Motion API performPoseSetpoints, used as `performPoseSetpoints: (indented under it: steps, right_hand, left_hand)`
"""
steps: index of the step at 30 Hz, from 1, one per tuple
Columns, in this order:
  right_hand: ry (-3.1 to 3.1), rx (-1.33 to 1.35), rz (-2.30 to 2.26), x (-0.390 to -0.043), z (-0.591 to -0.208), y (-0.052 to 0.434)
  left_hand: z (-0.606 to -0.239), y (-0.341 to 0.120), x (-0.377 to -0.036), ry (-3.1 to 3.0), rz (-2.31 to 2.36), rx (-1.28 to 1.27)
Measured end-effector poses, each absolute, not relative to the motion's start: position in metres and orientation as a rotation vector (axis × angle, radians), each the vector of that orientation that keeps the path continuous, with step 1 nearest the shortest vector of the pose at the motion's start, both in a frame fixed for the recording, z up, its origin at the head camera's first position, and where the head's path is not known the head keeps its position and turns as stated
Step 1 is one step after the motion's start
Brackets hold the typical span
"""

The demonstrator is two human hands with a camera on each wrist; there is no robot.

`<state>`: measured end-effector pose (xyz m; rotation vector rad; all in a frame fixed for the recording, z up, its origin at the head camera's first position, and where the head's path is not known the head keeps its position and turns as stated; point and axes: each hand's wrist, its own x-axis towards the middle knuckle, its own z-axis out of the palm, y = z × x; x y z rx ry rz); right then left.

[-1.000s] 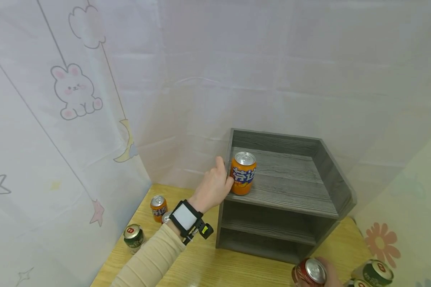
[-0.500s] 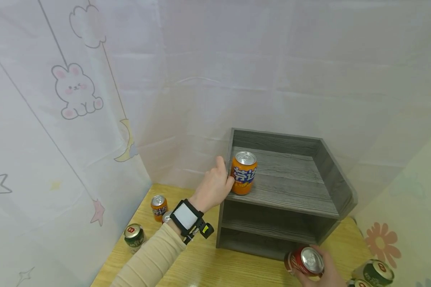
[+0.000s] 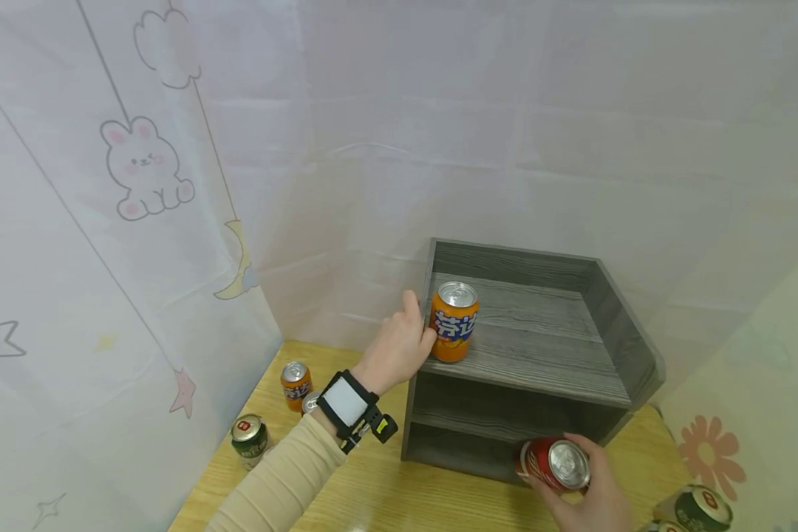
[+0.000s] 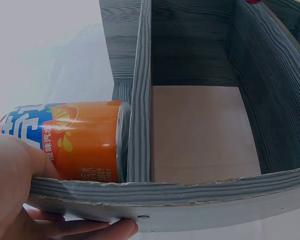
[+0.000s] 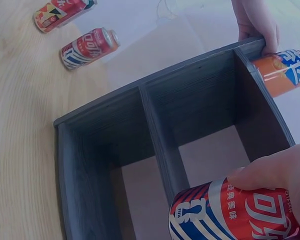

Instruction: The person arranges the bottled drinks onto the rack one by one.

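Observation:
A small grey wood-grain shelf unit (image 3: 545,325) stands on the table. My left hand (image 3: 394,347) grips its left side panel, thumb inside and fingers underneath in the left wrist view. Right by that thumb, an orange soda can (image 3: 454,332) stands upright on the top level. My right hand (image 3: 595,491) holds a red cola can (image 3: 541,458) in front of the lower compartments, tilted with its silver lid toward the head camera. The right wrist view shows the thumb along the side of the cola can (image 5: 230,212) and both lower compartments.
Left of the shelf on the wooden table (image 3: 372,495) stand an orange can (image 3: 296,388) and a green-and-white can (image 3: 249,440). Green-topped cans (image 3: 701,510) stand at the front right. Red cans (image 5: 87,48) appear beyond the shelf's side in the right wrist view.
My right hand has carried the red cola can up and left, to the front of the lower compartments. The left hand keeps its hold on the shelf panel.

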<state>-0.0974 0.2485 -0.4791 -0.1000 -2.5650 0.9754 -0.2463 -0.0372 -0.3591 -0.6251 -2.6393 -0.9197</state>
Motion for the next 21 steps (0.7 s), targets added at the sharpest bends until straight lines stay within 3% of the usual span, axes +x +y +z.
performPoseSetpoints:
  steps: [21]
  right_hand:
    - [-2.343, -0.058, 1.116, -0.118, -0.475, 0.198]
  left_hand:
    - [-0.361, -0.037, -0.248, -2.634, -0.903, -0.618]
